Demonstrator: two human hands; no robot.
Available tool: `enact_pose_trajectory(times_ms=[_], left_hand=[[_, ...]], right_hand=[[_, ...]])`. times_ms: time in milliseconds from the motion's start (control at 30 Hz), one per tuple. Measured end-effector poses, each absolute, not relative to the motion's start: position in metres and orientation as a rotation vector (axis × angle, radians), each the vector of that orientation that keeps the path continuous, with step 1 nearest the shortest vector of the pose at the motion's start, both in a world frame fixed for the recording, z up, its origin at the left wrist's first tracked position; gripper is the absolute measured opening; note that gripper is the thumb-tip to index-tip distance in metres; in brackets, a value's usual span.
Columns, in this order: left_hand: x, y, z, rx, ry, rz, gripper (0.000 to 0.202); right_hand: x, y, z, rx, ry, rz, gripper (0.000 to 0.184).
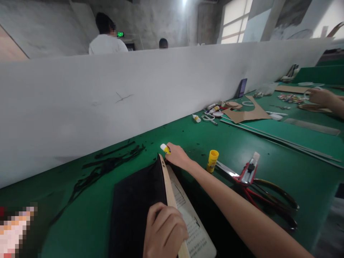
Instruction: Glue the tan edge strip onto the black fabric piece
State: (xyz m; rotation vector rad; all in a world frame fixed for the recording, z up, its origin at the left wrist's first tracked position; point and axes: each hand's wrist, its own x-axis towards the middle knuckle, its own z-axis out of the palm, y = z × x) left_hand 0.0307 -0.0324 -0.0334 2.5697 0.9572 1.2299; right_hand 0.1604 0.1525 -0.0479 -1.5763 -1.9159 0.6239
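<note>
Left hand [164, 231] sits closed on the near end of a wooden ruler [168, 190] w/ black fabric [137, 211] just left of it; right hand [179, 156] pinches a small glue tube [165, 148] at the ruler's far tip. Fabric looks light & floppy, prob. shifts easily, so best pinned flat near its edge; tube is light, rigid, fine to hold at mid-body.

The table [242, 150] had a matt green surface. The dark sheet [137, 208] looked like matt black cloth, possibly felt. The strip [167, 182] along its edge appeared to be pale wood. The printed card [193, 229] was smooth paper. The yellow cap [212, 160] was glossy plastic
</note>
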Motion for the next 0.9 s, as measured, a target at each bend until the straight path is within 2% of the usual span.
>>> enact_pose_trajectory(times_ms=[167,333,533,700,900], left_hand=[[0.028,-0.030,-0.031,2.644,0.886,1.170,0.035],[0.030,-0.031,-0.032,2.609,0.944,1.210,0.043],[0.030,-0.030,-0.037,2.610,0.901,1.236,0.044],[0.029,-0.028,-0.036,2.635,0.888,1.220,0.042],[0.031,-0.030,-0.033,2.632,0.905,1.237,0.038]], right_hand=[[0.159,0.154,-0.050,-1.608,-1.938,0.648,0.018],[0.160,0.153,-0.041,-1.429,-1.872,0.696,0.008],[0.163,0.153,-0.046,-1.428,-1.741,0.644,0.015],[0.162,0.151,-0.051,-1.363,-1.819,0.623,0.014],[0.168,0.150,-0.042,-1.522,-1.815,0.421,0.016]])
